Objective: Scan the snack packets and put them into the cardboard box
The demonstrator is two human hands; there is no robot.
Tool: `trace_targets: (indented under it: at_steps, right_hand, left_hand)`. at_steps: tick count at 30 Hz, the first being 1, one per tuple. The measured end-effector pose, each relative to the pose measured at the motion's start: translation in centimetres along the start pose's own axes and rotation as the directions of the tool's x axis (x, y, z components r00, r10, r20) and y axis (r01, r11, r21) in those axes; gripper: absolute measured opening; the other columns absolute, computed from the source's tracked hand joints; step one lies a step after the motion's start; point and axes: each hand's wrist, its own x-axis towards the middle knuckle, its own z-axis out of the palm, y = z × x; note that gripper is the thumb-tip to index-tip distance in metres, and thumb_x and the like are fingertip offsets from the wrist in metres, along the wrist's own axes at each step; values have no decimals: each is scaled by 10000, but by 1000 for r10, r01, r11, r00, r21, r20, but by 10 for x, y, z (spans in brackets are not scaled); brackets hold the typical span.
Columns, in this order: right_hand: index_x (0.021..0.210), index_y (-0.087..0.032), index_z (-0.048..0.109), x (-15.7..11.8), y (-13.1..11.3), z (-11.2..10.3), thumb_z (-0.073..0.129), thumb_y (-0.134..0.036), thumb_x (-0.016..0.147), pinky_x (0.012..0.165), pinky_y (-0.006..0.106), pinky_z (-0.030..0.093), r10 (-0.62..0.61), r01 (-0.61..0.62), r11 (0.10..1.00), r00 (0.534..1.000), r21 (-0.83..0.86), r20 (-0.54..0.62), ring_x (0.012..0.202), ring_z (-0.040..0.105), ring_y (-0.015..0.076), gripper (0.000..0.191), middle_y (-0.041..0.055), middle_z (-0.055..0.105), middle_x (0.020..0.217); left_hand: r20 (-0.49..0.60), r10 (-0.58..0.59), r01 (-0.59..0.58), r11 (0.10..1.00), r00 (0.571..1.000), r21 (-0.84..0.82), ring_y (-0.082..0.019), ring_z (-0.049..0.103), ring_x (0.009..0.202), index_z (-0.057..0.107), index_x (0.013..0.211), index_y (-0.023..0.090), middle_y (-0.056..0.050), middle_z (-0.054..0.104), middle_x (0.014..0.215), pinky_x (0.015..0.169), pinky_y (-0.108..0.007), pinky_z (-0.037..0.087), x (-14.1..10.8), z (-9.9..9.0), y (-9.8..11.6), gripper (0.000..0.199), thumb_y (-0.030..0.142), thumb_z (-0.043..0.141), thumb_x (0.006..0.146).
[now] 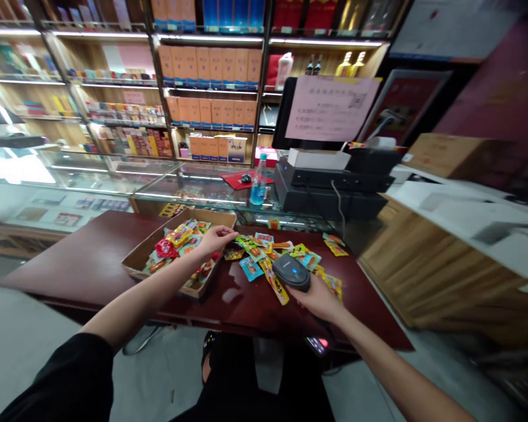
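Observation:
My right hand [319,300] is wrapped round the handle of a dark grey handheld scanner [291,271] with a small blue light, held over colourful snack packets on the table. My left hand [219,239] is at the right edge of an open cardboard box [134,262], its thumb and index finger pinched on the end of a green packet [246,241]. Several packets [181,234] in yellow, red and pale green fill the box. Next to the scanner lie a light blue packet [251,269] and a long yellow packet [275,284].
The dark red table [83,258] meets a glass counter [158,186] holding a bottle of blue liquid [259,181]. Behind the packets stand a black cash drawer [325,199] and a screen with a pink paper sheet [330,108]. A wooden cabinet [426,275] is at the right.

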Motion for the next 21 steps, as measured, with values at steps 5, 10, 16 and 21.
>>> trace_targets:
  at_steps: [5,10,16,21]
  right_hand:
    - [1060,-168,698,-13,8,-13,669,-305,737,856,418,545,33,-35,999,997,-26,-75,987,690,299,351,95,749,1035]
    - [1001,-169,705,-25,18,-23,664,-265,733,836,396,544,68,-74,996,991,-46,-114,941,699,282,287,81,757,978]
    - [1065,-179,679,-37,31,-33,659,-238,753,859,375,533,61,-62,998,990,-6,-131,952,689,244,319,66,744,1030]
    - [1075,-179,673,-43,42,-35,705,-292,743,872,385,527,67,-67,998,984,2,-166,948,683,240,352,74,736,1037]
  left_hand:
    - [187,-41,30,998,981,61,-114,566,578,681,828,152,-6,650,649,573,-211,438,27,85,-17,242,312,778,675]
    - [312,44,-161,919,949,360,-184,649,764,712,861,168,-53,711,780,748,-265,484,52,153,-32,148,162,705,713]
    - [420,128,-333,823,898,460,-277,601,1088,713,999,199,-108,692,1110,991,-330,408,80,199,-47,347,171,751,656]
    - [549,144,-468,719,823,514,-306,520,1161,688,1070,230,-96,665,1189,1029,-354,361,89,214,-55,473,155,779,611]
